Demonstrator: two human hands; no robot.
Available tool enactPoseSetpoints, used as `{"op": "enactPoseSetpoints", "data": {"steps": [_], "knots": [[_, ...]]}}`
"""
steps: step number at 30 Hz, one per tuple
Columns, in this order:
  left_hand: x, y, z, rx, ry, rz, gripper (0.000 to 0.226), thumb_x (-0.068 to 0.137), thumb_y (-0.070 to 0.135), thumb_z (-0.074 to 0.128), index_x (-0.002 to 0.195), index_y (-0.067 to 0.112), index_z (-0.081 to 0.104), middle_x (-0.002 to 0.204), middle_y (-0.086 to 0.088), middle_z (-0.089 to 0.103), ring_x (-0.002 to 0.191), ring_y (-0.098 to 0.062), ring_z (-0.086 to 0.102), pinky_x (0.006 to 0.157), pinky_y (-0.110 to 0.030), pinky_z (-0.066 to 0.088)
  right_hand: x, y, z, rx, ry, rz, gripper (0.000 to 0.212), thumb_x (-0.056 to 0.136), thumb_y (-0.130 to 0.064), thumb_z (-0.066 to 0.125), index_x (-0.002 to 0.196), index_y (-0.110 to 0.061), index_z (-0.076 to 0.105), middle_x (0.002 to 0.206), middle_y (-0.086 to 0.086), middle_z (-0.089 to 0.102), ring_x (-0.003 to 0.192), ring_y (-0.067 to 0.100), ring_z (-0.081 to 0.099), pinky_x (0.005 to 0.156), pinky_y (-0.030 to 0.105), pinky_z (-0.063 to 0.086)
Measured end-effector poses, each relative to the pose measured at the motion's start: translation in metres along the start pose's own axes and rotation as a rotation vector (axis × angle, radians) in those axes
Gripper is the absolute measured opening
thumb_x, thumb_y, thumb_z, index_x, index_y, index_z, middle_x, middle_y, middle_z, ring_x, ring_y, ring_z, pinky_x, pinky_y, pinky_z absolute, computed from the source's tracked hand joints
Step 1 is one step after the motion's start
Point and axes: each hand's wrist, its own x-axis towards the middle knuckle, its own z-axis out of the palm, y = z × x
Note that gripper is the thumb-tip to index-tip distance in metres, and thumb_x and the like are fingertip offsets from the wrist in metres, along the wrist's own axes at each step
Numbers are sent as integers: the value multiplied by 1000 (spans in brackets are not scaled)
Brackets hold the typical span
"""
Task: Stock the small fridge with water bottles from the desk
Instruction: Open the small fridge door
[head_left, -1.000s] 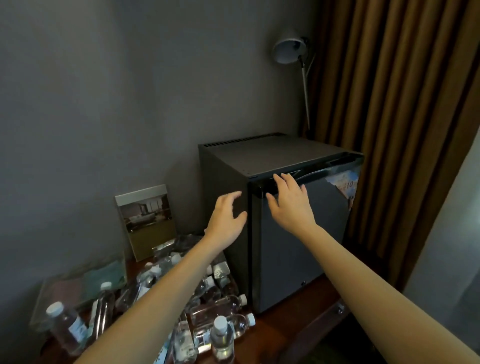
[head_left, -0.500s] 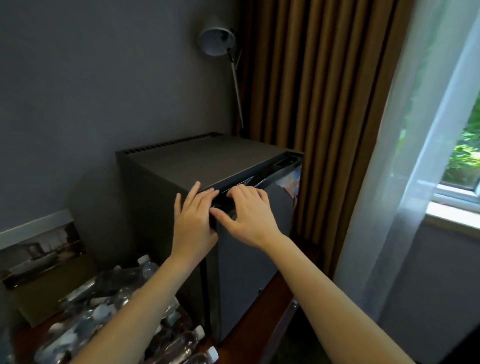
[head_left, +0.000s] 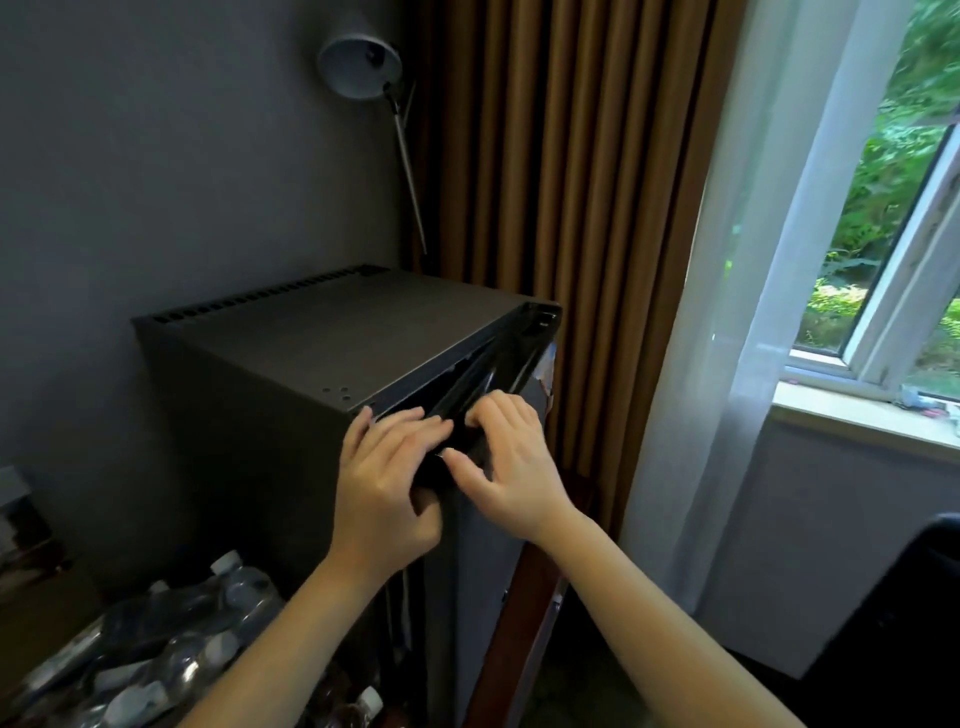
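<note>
Fingers (head_left: 493, 415) of the right hand (head_left: 514, 467) are bent over the glossy black top strip of the door (head_left: 483, 561), hooking it from above, with the thumb stretched along the strip's front face. Fingers (head_left: 410, 423) of the left hand (head_left: 384, 488) lie across the same strip at its near corner, while the thumb curls in beneath, so that the corner is pinched between them. Both hands thus grasp the door at the top, just beside each other but not touching. A narrow dark gap shows between the door and the cabinet of the small fridge (head_left: 291, 358); how far the door stands off cannot be told. The fridge stands on the desk (head_left: 524, 613), near its right front edge. The water bottles (head_left: 156, 649) lie heaped on the desk left of the fridge, towards the near left corner, most on their sides, white caps showing. Behind the fridge rise a lamp (head_left: 361, 65) and a brown curtain (head_left: 545, 156); further right hang a sheer curtain (head_left: 727, 312) and a window (head_left: 909, 234).
</note>
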Motion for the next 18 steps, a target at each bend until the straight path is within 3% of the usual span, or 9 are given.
{"op": "enactPoseSetpoints", "data": {"steps": [3,7,10,12,15,18], "knots": [[1,34,18,-170,-106,117,51,63,18,51,113,16,61,112,-1,65,118,-14,50,113,-38,24,-36,26,-27,164,141,41,44,87,-56,38,90,-14,52,92,-1,49,91,14,48,82,33,41],[17,83,59,-392,-297,234,57,67,23,55,125,19,55,126,-4,56,125,-18,44,109,-31,27,-71,62,-83,431,270,190,22,82,-39,40,89,-29,58,103,-12,60,107,13,55,92,26,41],[35,108,100,-371,-424,342,56,81,30,53,136,22,44,140,-7,45,132,-20,35,111,-28,20,-89,96,-124,655,355,310,25,78,-34,44,85,-28,67,108,0,67,116,27,55,101,36,41],[49,116,126,-302,-464,364,58,86,36,47,141,21,37,146,-8,39,134,-21,32,112,-29,17,-95,116,-149,798,422,410,26,77,-28,45,82,-16,68,107,6,68,111,29,58,97,37,45],[73,118,155,-274,-602,233,69,91,35,48,148,24,11,155,-2,19,142,-17,19,117,-33,14,-94,142,-180,710,592,585,34,81,-22,38,87,-5,66,94,4,72,97,19,64,86,24,49],[101,113,185,-41,-711,214,72,95,34,46,148,29,-1,158,1,0,145,-17,1,118,-37,3,-97,165,-194,320,800,795,29,93,-24,40,93,-14,67,87,-3,67,92,18,60,85,29,45]]}}
